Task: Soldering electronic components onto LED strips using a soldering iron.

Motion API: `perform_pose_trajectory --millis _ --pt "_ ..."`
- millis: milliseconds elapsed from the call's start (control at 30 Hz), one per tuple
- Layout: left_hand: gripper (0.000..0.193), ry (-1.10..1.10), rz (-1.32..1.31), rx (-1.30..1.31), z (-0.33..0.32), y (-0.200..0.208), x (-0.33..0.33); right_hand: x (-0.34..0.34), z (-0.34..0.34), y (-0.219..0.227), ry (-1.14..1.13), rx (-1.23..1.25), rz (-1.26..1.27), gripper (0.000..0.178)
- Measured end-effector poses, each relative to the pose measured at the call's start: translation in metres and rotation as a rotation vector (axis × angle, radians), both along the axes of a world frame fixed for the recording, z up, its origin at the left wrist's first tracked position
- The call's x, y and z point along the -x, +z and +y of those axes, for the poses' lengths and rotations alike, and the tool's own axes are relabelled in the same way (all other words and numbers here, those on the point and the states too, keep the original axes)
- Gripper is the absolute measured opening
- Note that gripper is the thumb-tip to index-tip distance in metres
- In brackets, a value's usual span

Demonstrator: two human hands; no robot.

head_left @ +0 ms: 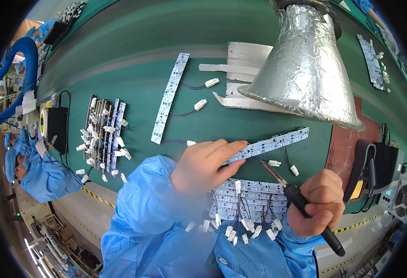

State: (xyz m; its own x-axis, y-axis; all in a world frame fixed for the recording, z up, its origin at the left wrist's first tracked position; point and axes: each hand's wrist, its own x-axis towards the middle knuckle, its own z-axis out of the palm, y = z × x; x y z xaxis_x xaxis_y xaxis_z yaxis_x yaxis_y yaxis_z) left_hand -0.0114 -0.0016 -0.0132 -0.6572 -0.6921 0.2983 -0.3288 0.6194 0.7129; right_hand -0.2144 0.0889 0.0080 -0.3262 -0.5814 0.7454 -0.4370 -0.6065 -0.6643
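One LED PCB strip [273,144] we're pinching over green mat [231,118], L hand [208,162] barely parted; R hand [321,204] is fisting soldering iron [298,198], tip near strip edge. We're prob. soldering; next needs steady contact.

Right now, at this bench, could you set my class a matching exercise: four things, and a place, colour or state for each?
1. left hand
2. right hand
3. hood
4. hose

A. silver, cone-shaped
B. grips the iron
C. blue, at the picture's far left
D. holds a strip

Pairs: 1-D; 2-B; 3-A; 4-C
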Motion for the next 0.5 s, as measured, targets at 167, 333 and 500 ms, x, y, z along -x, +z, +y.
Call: perform_pose_trajectory --millis 167,333,500 --pt "0.037 -0.009 0.002 -0.007 -0.0002 0.0004 -0.0003 -0.0032 -0.0012 -0.0029 0.040 -0.033 0.051 0.035" --pt "0.037 -0.018 0.018 0.010 0.0005 -0.0018 0.0005 -0.0032 -0.0007 -0.0047 0.044 -0.058 0.066 0.035" --pt "0.038 -0.026 0.014 0.005 -0.0002 -0.0015 -0.0009 -0.0049 -0.0029 -0.0048 0.047 -0.063 0.075 0.035"
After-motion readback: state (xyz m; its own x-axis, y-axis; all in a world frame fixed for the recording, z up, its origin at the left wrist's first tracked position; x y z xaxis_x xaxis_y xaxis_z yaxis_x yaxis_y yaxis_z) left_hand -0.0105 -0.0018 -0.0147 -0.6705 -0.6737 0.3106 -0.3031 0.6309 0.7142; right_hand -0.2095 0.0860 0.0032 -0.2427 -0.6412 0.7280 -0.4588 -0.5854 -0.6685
